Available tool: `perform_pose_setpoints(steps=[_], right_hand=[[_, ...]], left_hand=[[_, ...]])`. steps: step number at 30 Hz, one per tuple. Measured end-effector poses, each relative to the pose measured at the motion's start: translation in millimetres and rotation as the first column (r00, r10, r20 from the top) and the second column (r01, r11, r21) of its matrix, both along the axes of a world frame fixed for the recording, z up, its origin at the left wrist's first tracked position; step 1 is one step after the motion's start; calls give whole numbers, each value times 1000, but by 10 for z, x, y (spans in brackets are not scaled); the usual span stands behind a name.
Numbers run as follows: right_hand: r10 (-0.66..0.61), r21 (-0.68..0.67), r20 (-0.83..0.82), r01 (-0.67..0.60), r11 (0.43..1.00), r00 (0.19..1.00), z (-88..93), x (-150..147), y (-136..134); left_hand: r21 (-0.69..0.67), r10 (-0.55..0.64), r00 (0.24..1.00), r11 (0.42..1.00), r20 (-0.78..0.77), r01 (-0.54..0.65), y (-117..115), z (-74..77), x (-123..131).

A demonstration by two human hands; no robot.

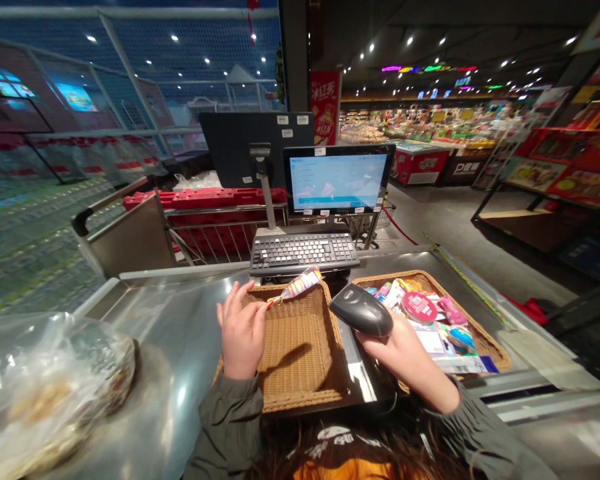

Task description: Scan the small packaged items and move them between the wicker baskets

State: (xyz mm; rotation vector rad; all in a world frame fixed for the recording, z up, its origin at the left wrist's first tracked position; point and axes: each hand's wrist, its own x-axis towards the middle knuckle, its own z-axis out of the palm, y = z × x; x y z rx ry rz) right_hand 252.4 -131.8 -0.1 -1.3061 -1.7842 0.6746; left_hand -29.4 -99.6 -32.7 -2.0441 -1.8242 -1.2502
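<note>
My left hand is pinched round the thin stick end of a wrapped lollipop, an elongated piece in a colourful wrapper. It hangs over the back edge of a wicker basket, whose woven bottom shows beneath. In my right hand is a black barcode scanner, gripped by its handle, with its head pointing left toward the lollipop. Just beyond that hand, a second wicker basket is filled with several small packaged goods, among them a round pink container.
Behind the baskets stand a keyboard and a lit screen, with a dark monitor back beside them. A clear plastic bag with contents lies on the metal counter at left.
</note>
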Motion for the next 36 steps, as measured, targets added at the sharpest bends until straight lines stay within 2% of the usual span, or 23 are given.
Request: perform_pose_setpoints(steps=[5,9,12,16,20,24,28,30,33,36], right_hand=[[-26,2,11,26,1000,1000,-14,-5,2],[-51,0,19,51,999,998,-50,5,10],[-67,-15,41,68,998,997,-89,0,16],[-46,-31,78,48,998,996,-162,-14,25],[-50,-37,78,53,998,996,-227,-12,40],[-54,-48,75,58,997,996,-266,-2,53],[-76,-70,73,81,994,994,-292,37,37],[-84,-81,80,91,993,993,-302,76,19],[-100,-90,89,108,990,991,-311,156,-10],[-132,-95,96,141,985,987,-300,266,-36]], left_hand=[[-4,-7,1000,1000,-8,7,32,13,-45],[-82,-27,999,996,-46,23,99,-14,-113],[-153,-58,996,987,-70,46,164,-117,-178],[-295,-139,983,950,-120,99,300,-378,-285],[-466,-215,958,879,-192,103,570,-689,-338],[-595,-248,929,803,-277,37,834,-967,-273],[-665,-300,896,746,-328,6,907,-1208,-219],[-720,-337,873,694,-353,-23,895,-1309,-231],[-801,-402,829,592,-389,-88,859,-1390,-252],[-841,-477,782,529,-402,-110,800,-1322,-192]])
